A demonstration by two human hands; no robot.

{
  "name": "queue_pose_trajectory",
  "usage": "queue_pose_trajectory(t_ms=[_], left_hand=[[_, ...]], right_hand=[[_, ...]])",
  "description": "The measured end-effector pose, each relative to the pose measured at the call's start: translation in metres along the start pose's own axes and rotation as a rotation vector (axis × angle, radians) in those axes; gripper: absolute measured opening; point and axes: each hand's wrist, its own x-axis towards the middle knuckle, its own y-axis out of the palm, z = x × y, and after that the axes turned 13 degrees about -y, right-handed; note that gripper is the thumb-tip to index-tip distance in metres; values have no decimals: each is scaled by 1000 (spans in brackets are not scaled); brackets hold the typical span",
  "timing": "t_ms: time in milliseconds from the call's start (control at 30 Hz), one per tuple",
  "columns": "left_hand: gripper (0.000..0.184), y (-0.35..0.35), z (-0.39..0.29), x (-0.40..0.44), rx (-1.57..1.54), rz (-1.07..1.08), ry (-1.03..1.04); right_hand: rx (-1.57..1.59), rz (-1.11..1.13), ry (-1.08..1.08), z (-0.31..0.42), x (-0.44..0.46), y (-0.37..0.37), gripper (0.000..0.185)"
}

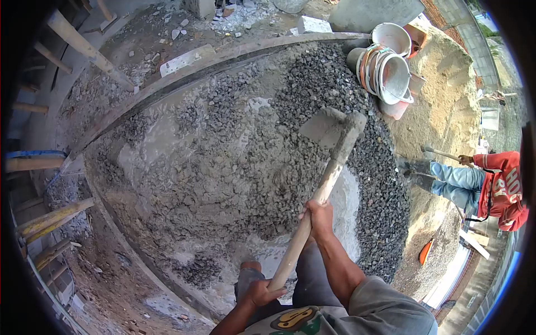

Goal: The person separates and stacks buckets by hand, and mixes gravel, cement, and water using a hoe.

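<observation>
A hoe (330, 170) with a cement-caked blade and a pale wooden handle slants up and away from me. My left hand (262, 292) is closed round the lower end of its handle, near my knees. Farther up the handle, my right hand (319, 219) grips it, fingers wrapped round. The hoe's blade is over wet grey concrete mix (212, 173), near the edge of the dark gravel (385, 206); whether it touches cannot be told. I stand in the mix, my feet partly hidden.
Stacked buckets (385, 72) stand beyond the gravel at the upper right, against a sand pile (435, 84). A co-worker in a red top (499, 190) stands to the right, holding a long-handled tool. A low border (145, 95) rings the mix. Wooden posts (84, 47) rise at the left.
</observation>
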Motion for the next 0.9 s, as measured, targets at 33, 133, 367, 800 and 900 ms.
queue_pose_trajectory(t_ms=[33, 133, 367, 800, 900], left_hand=[[46, -6, -43, 29, 50, -29, 50], [46, -31, -154, 104, 91, -148, 339], [43, -133, -278, 314, -214, -121, 363], [59, -39, -165, 277, -1050, -24, -77], [57, -49, -145, 274, -1043, 42, -64]], right_hand=[[18, 31, -91, 23, 28, -4, 12], [32, 138, -352, 114, 110, 10, 17], [16, 259, -505, 144, 362, 119, 17], [-1190, 588, -267, -117, 389, 155, 47], [-1085, 450, -198, -125, 371, 155, 47]])
